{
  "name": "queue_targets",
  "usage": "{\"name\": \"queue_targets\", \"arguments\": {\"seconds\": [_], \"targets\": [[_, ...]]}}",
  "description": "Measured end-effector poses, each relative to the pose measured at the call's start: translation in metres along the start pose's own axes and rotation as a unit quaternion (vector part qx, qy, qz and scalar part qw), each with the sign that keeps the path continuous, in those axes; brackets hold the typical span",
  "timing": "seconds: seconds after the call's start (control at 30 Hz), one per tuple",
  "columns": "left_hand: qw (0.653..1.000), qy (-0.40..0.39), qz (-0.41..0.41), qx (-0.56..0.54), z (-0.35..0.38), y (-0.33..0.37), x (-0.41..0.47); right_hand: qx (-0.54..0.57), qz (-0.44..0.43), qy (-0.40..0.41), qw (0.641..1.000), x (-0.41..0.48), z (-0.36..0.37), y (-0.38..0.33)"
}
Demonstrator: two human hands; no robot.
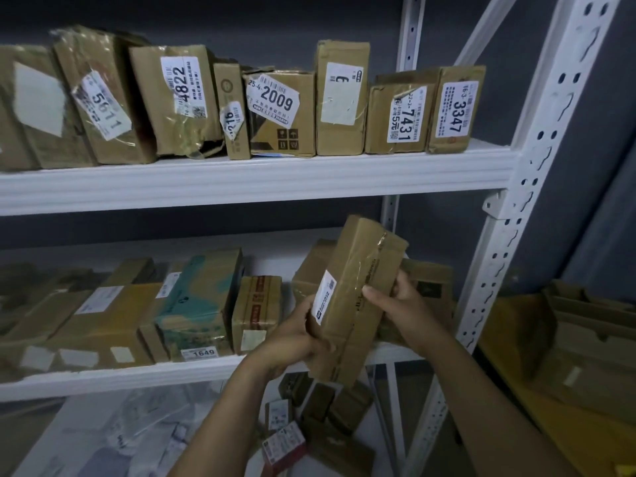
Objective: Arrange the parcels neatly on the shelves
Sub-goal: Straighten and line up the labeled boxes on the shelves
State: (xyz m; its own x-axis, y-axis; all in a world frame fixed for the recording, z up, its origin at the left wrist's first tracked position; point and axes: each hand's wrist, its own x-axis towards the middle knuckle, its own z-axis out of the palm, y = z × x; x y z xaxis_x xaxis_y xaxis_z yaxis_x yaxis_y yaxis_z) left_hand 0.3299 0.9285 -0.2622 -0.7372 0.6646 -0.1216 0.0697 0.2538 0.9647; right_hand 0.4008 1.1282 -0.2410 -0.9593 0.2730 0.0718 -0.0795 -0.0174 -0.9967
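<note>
Two hands on long parcel (356,294), tilted before middle shelf (137,376): left hand (296,339) curls round lower end, right hand (402,308) clasps its side. Likely light, stiff; tape (381,239) looks slick, so I'd grip cardboard edges.

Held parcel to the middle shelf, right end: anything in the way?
Yes. Left hand and right hand hold the parcel before the shelf; brown boxes already lean on that end, right behind it.

the leftmost box (24,108) on the upper shelf (241,177) is cut off at the left edge. the held parcel (358,290) hides much of a rear box (433,287). its label (325,297) print is too small to read.
</note>
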Motion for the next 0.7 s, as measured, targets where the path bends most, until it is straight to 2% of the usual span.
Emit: {"name": "queue_targets", "arguments": {"seconds": [0.17,0.27,0.4,0.47,0.6,0.7], "targets": [[0.992,0.091,0.081,0.017,0.001,0.013,-0.011,-0.086,-0.016,-0.017,0.996,-0.021,0.012,-0.003],[0.987,0.095,0.125,0.019,0.0,0.016,-0.015,-0.092,-0.043,-0.01,0.995,-0.033,0.015,-0.009],[0.982,0.085,0.164,0.046,-0.008,0.014,-0.019,-0.013,-0.105,-0.057,0.993,-0.043,0.011,-0.031],[0.977,0.089,0.174,0.079,-0.008,0.016,-0.02,-0.049,-0.119,-0.067,0.989,-0.047,0.009,-0.043],[0.944,0.165,0.212,0.19,-0.001,0.024,-0.022,-0.135,-0.132,-0.011,0.982,-0.05,0.015,-0.045],[0.949,0.135,0.193,0.208,0.004,0.028,-0.022,-0.133,-0.139,0.06,0.98,-0.049,0.022,-0.032]]}}
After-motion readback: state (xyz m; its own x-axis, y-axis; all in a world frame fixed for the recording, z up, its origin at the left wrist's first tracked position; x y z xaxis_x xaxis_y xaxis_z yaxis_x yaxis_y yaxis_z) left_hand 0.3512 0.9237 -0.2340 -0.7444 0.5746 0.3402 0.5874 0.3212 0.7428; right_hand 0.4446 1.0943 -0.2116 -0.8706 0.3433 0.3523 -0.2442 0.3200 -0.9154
